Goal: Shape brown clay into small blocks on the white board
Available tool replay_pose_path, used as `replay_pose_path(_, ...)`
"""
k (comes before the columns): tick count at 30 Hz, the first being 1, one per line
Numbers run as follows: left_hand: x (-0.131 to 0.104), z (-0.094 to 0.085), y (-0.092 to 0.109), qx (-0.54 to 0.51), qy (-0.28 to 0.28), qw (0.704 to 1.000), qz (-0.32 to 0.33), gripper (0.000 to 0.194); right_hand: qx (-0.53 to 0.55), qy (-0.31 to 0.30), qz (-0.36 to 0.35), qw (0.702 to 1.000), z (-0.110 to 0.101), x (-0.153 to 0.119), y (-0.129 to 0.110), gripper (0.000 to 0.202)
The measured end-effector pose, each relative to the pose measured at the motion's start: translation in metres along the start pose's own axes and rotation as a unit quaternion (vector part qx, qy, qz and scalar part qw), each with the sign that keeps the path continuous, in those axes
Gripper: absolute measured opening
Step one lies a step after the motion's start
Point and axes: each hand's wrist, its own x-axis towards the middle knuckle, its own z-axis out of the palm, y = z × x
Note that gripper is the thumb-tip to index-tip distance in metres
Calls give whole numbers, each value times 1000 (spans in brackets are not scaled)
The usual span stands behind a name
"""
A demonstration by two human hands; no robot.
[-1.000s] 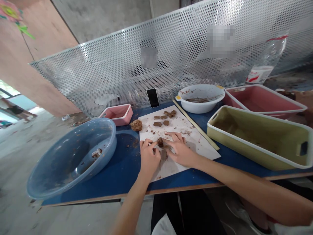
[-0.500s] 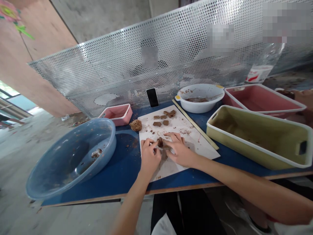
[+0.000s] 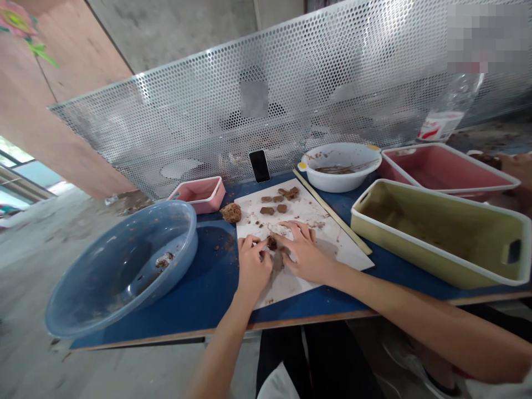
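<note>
Between my hands is a small dark brown piece of clay (image 3: pixel 271 243) on a white board (image 3: pixel 297 287). My left hand (image 3: pixel 254 265) presses the piece from the left with bent fingers. From the right, my right hand (image 3: pixel 305 252) has its index fingertip against the same piece, its other fingers curled above the board. Several shaped brown clay pieces (image 3: pixel 267 210) lie farther up the board, among scattered crumbs. A rough, lighter brown clay lump (image 3: pixel 231 213) sits at the board's left edge.
A big blue basin (image 3: pixel 183 244) stands left, with a small pink basket (image 3: pixel 218 194) behind it. A phone (image 3: pixel 259 166) leans on the perforated metal screen (image 3: pixel 187 111). A pale stick (image 3: pixel 332 213), white basin (image 3: pixel 338 182), green bin (image 3: pixel 415 244) and pink bin (image 3: pixel 453 166) lie right.
Both hands have shifted very slightly, and the clay piece between the fingertips looks a little turned. The other things on the table have stayed put.
</note>
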Motion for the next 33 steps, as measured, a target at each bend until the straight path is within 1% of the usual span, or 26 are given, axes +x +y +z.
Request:
replay_pose_path(6,0,0,-1,-3,5,1000,11,41,-15,17,-9,1000,5,-1,4,62)
replay_pose_path(11,0,1,-1,-8,18,999,24,41,-26,34,-19,999,5,-1,5,59)
replay_pose_path(17,0,2,-3,-14,18,999,28,41,-28,37,-25,999,6,-1,5,63)
replay_pose_path(20,0,3,-4,-13,22,999,27,39,-38,51,-20,998,-1,-1,4,66)
replay_pose_path(21,0,3,-4,-14,26,999,25,40,-46,59,-19,997,-7,-2,3,64)
replay_pose_path(23,1,3,-5,-18,30,999,19,41,-72,77,-15,994,-27,-3,3,58)
replay_pose_path(25,1,4,-6,-26,28,999,15,41,-104,94,-5,990,-54,-6,7,52)
replay_pose_path(27,1,4,-8,-35,22,999,16,40,-127,106,25,986,-84,-11,19,51)
replay_pose_path(28,0,5,-8,-39,19,999,16,40,-137,106,36,984,-98,-15,30,50)
replay_pose_path(30,-1,5,-9,-45,16,999,17,39,-162,119,64,977,-124,-24,59,49)
replay_pose_path(32,-1,5,-9,-50,15,999,15,38,-173,119,89,974,-142,-35,100,51)
replay_pose_path(33,-2,5,-9,-52,14,998,14,38,-167,112,88,976,-148,-42,122,52)
